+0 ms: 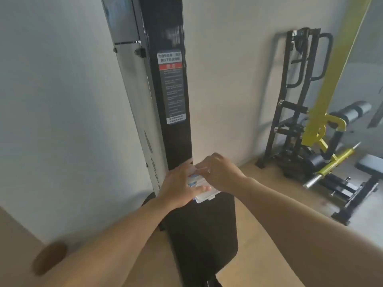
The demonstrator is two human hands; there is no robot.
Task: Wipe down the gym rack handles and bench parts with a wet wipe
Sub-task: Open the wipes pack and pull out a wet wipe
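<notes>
The left hand (179,187) formed the main grip, closed around a white and blue pack of wipes (200,188), with the thumb laid across its top face, apparently to steady the pack against a pull. The right hand (217,172) met the pack from the opposite side, its fingers curled down onto the upper edge in a pinching grip; whether it held the pack's flap or a wipe could not be determined, as the fingertips were hidden. No loose wipe was visible. The pack was held just above the black padded seat (204,230), at the foot of the black upright column (165,96) bearing a printed warning label (173,88). This placement was judged convenient: the supply was drawn beside the first surface due for cleaning. The handle rack (294,96) stood against the wall (228,69), well apart to the right, with a yellow-framed bench (339,154) beside it on the floor (269,204). Wiping was judged not yet begun.
</notes>
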